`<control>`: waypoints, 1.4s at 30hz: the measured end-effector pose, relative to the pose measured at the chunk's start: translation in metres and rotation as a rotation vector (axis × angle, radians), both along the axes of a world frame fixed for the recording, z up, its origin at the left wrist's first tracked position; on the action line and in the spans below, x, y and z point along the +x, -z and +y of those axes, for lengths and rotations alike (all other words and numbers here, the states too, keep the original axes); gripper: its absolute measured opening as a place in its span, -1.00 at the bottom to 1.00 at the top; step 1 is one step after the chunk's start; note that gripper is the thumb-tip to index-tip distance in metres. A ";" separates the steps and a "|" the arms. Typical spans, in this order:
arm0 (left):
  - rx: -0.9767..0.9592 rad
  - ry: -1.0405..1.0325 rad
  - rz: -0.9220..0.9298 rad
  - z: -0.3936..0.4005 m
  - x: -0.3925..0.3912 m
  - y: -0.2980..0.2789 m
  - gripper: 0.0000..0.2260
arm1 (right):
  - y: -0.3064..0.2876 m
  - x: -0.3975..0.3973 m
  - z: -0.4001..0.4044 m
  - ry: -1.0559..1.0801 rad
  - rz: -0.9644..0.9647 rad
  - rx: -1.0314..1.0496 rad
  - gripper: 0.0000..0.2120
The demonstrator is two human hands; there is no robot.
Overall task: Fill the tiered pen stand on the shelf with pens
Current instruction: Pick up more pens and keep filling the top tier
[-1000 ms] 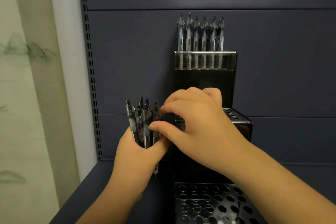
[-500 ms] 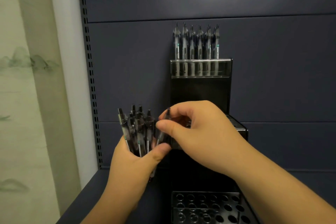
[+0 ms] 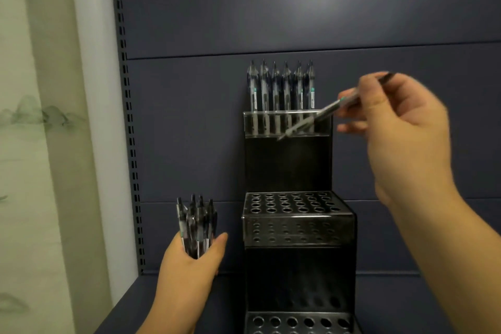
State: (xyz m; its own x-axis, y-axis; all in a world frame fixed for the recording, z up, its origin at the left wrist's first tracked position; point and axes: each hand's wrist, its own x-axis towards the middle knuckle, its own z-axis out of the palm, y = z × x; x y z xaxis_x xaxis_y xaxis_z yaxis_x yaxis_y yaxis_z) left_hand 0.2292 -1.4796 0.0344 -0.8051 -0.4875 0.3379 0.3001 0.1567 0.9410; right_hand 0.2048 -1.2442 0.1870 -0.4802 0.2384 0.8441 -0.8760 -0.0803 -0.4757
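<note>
Shelf (image 3: 122, 314), slotted upright (image 3: 127, 116), pale wall (image 3: 32, 144).

The black three-tiered pen stand of perforated metal (image 3: 298, 228) stands upright on the dark blue shelf against the back panel. Six clear-barrelled pens (image 3: 282, 87) stand upright in a row in its top tier; the middle and bottom tiers show only open holes. A single clear pen (image 3: 317, 115) (blurred) slants tip-down before the top tier. A bundle of similar pens (image 3: 196, 225) stands left of the stand.
</note>
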 end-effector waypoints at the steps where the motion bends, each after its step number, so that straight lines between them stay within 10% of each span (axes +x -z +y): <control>1: -0.020 -0.005 -0.009 0.000 -0.001 0.001 -0.79 | -0.011 -0.003 0.002 0.018 0.031 0.008 -0.85; 12: -0.111 -0.040 -0.074 0.007 0.000 0.000 -0.79 | -0.124 -0.069 -0.027 0.294 -0.043 0.659 -0.77; 42: -0.139 -0.090 -0.032 0.001 -0.008 0.007 -0.88 | -0.125 -0.079 -0.044 0.385 -0.308 0.990 -0.64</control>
